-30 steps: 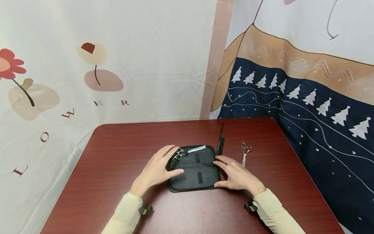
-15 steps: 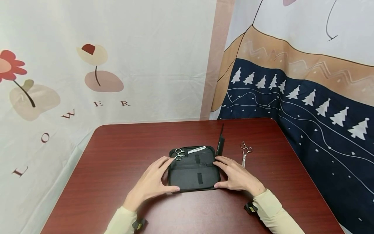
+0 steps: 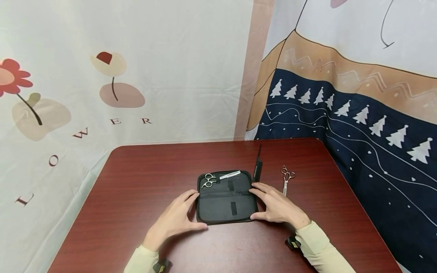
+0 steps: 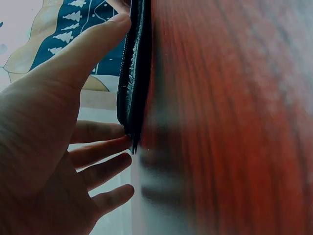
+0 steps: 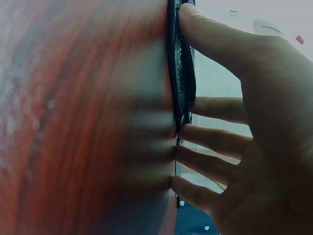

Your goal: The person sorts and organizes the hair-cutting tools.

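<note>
A black zip case [image 3: 218, 210] lies unfolded on the table, with small elastic loops inside. Silver haircutting scissors [image 3: 229, 174] sit in its upper half under a loop. At the case's left edge is my left hand [image 3: 175, 218], thumb and fingers spread; in the left wrist view the thumb [image 4: 105, 34] and index fingertip meet the zipped rim [image 4: 131, 88]. My right hand [image 3: 276, 203] rests along the right edge, its thumb by the near corner. The right wrist view has that thumb [image 5: 205, 27] against the rim [image 5: 182, 68], fingers extended.
A black comb [image 3: 257, 169] with a thin tail lies just beyond my right fingertips. Right of it lies a second pair of silver scissors [image 3: 287, 175], tips partly behind my right hand. The reddish-brown table [image 3: 143, 170] ends at printed curtains [image 3: 191, 76].
My left hand has drawn back from over the case's left side, down and left to its edge, uncovering the scissor handles. My right hand stays in place.
</note>
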A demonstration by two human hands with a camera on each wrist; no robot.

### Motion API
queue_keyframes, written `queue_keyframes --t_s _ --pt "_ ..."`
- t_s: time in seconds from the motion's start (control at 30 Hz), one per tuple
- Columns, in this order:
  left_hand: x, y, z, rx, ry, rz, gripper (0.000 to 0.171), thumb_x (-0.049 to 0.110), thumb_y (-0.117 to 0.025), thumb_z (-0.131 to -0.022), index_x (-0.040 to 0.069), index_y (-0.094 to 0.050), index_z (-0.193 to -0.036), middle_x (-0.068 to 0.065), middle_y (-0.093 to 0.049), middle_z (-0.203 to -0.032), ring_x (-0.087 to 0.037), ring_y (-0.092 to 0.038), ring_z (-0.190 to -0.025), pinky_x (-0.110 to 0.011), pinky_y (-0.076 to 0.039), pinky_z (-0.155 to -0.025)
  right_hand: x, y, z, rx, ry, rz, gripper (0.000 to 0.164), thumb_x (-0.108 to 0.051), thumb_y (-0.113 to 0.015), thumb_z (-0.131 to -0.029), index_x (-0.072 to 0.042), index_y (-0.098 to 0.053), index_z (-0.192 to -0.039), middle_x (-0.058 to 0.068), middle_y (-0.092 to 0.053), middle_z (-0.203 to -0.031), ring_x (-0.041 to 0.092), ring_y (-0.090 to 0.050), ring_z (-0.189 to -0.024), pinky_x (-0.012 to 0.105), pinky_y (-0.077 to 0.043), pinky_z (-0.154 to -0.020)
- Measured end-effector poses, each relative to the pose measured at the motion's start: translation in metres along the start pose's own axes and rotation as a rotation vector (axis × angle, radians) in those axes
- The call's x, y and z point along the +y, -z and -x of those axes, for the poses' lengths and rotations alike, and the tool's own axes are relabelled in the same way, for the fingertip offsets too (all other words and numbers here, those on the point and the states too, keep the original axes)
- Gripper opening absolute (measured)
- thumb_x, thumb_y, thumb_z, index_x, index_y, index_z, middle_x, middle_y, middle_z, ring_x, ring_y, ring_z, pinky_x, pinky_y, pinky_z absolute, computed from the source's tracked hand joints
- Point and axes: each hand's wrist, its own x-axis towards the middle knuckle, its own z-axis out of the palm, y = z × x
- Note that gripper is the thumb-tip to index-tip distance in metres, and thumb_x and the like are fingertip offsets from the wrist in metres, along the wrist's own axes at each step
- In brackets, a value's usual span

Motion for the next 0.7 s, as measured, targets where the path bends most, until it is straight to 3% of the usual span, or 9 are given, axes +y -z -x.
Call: queue_keyframes --t_s 0.23,0.47,0.7 --pt "-0.0036 -0.0031 -0.0030 0.033 -0.053 0.022 0.103 0.062 -0.089 -0.062 -0.004 -0.063 -0.136 -0.010 -0.061 -0.135 -0.020 -0.056 -0.124 -0.042 -0.049 -0.106 0.0003 -0.0014 -0.0002 -0.003 -0.004 0.007 0.087 -0.062 -0.079 -0.079 -0.005 -0.062 -0.143 0.018 -0.049 -0.152 0.030 -0.041 -0.140 0.051 -0.042 -0.111" --pt "-0.0024 -0.0039 -0.0028 -0.002 -0.006 0.006 0.102 0.061 -0.089 -0.063 -0.005 -0.063 -0.137 -0.013 -0.058 -0.142 -0.027 -0.052 -0.131 -0.044 -0.047 -0.108 -0.0006 -0.0015 0.0002 -0.010 -0.018 0.000 0.088 -0.063 -0.079 -0.079 -0.005 -0.062 -0.143 0.017 -0.048 -0.153 0.030 -0.041 -0.140 0.050 -0.041 -0.111" --pt "-0.0008 -0.0044 -0.0037 -0.013 0.000 0.021 0.096 0.057 -0.090 -0.063 -0.007 -0.066 -0.131 -0.016 -0.058 -0.144 -0.029 -0.055 -0.128 -0.045 -0.050 -0.105 -0.0009 -0.0004 -0.0001 -0.007 -0.020 -0.004 0.088 -0.062 -0.079 -0.079 -0.005 -0.062 -0.143 0.017 -0.048 -0.153 0.030 -0.041 -0.140 0.050 -0.041 -0.111"
